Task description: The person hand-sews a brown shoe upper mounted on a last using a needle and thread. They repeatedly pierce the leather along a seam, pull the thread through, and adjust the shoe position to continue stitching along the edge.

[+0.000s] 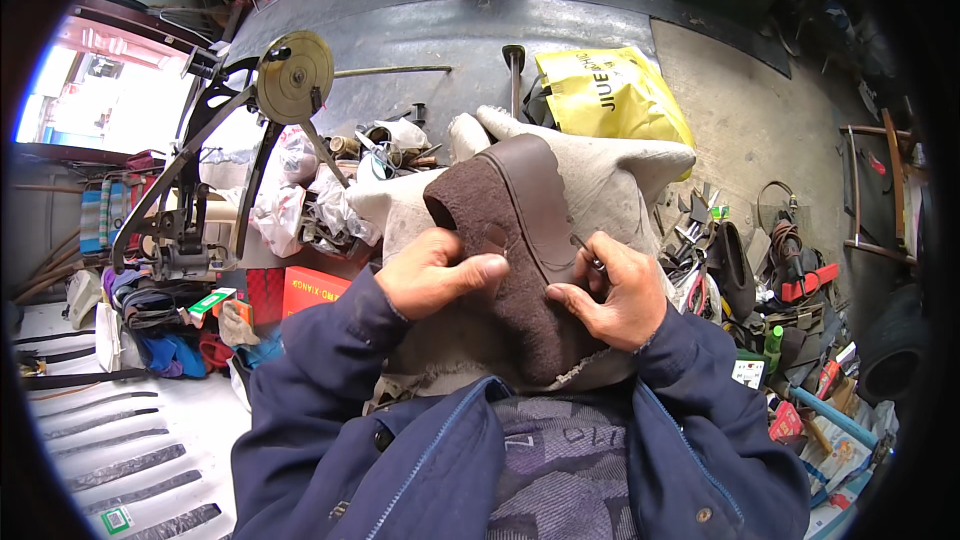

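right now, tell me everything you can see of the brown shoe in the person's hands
The brown shoe is a dark brown ankle boot with a fuzzy, felt-like body and a smoother, lighter brown band that curves along its right side. It rests on a pale grey cloth spread over the person's lap, its rounded end pointing away from the person. The left hand grips its left edge, thumb pressed on the fuzzy surface. The right hand pinches the band's edge and holds a thin dark tool against it.

It was a shoe-fixing workshop: tools [700, 225] and shoe soles [125, 465] lay around a big hand-wheel stitching machine [235, 155].
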### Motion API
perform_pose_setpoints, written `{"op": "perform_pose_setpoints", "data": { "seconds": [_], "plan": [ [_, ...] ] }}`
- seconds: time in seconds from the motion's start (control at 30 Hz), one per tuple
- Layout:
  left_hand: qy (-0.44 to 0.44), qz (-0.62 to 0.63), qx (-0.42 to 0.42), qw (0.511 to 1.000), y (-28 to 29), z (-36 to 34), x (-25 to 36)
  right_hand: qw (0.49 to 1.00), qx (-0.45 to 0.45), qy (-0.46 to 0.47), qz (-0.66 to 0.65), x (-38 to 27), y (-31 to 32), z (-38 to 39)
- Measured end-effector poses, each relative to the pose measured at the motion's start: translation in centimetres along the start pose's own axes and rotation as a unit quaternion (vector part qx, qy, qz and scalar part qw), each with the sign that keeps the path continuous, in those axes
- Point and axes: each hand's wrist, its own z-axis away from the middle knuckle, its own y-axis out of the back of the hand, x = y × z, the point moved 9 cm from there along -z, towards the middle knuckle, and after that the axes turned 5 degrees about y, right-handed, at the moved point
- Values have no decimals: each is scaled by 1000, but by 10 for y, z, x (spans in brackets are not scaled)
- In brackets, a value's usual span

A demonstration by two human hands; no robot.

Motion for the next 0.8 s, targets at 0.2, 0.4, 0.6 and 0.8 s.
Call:
{"op": "perform_pose_setpoints", "data": {
  "seconds": [0.2,0.4,0.6,0.8],
  "plan": [
    [-112,-306,185,927,44,48,28,999,29,-18,-2,0,-2,0],
    [-254,328,234,879,49,53,-13,999,10,-46,18,3,-7,-2],
    [-287,424,242,824,86,41,-39,996,-2,-88,-4,6,-8,-1],
    [-363,358,397,763,138,79,11,998,9,-64,4,7,-9,-2]
  ]
}}
